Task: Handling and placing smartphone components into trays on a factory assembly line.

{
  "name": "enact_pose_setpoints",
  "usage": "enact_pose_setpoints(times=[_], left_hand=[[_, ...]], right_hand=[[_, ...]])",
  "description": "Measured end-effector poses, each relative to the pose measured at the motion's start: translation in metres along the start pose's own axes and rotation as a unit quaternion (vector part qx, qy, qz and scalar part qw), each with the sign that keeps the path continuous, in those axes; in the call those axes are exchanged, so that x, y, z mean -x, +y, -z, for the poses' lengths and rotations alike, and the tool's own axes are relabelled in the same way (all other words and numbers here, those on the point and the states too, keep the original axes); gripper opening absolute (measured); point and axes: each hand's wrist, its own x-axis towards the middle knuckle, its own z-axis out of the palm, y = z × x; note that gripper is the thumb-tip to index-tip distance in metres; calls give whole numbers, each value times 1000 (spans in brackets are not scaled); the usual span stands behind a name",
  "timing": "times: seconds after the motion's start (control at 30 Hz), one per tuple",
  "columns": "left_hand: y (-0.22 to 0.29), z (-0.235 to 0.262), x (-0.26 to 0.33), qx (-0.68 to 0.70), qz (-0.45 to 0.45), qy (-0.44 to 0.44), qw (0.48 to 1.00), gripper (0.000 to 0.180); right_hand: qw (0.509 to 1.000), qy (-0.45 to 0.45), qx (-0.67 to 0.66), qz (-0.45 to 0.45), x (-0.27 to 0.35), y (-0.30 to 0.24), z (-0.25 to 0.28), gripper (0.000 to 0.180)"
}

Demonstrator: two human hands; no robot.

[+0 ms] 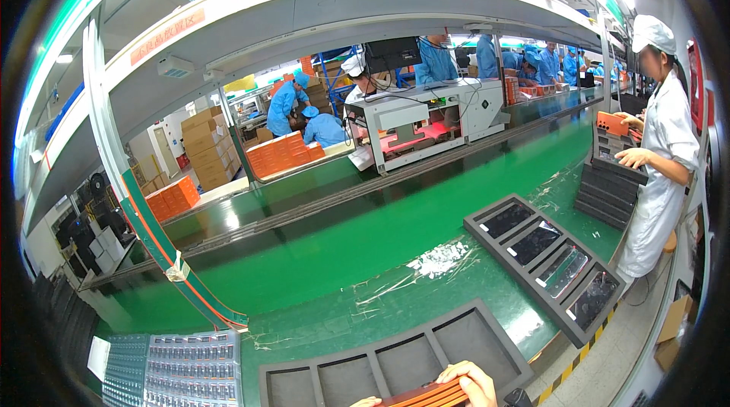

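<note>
A small stack of flat, orange-edged slabs (430, 395) is held between my two hands at the lower edge; they look like phone-sized panels, but their exact kind is unclear. My right hand (473, 381) wraps its fingers over the right end. Of my left hand (366, 402) only the fingertips show, closed at the stack's left end. Just beyond them lies a dark grey foam tray (372, 346) with several bare compartments. To its right, a second foam tray (553, 279) holds several dark, glossy phone-like panels (534, 243), each with a small white tab.
Clear plastic trays of small parts (192, 367) lie at the lower left. A green post (163, 243) rises from the green bench (327, 255). At right, a person in white (660, 133) handles an orange panel (613, 123) above stacked foam trays (604, 198). A machine (426, 122) stands behind.
</note>
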Motion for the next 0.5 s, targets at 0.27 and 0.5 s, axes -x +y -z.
enact_pose_setpoints(times=[0.27, 0.5], left_hand=[[1, -1, 1, 4, 1, 3, 1000, 33], [-1, 0, 1, 2, 1, 3, 1000, 33]], right_hand=[[1000, 3, -3, -4, 1, 1, 0, 24], [1000, 4, -3, -1, 0, 0, 0, 23]])
